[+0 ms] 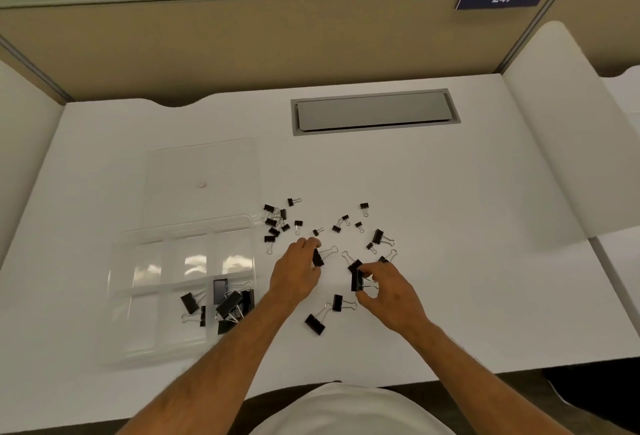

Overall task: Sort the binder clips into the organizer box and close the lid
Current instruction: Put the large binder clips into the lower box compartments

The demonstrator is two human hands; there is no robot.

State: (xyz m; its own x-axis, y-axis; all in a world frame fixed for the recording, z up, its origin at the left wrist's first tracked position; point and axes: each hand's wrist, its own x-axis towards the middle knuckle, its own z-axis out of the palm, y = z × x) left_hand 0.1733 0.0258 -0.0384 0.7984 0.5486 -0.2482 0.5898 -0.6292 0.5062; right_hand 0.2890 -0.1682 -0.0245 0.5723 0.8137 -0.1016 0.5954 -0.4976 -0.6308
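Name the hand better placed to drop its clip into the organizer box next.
Left. The left hand already pinches a binder clip and sits right beside the organizer box; the right hand is farther away.

White table (450,227): clear box (180,348) front-left, lid (204,164) open flat behind it. Loose black clips (277,223) scattered centre, small ones at the back, bigger ones (315,324) near the front edge. Grey cable flap (375,111) set in at rear.
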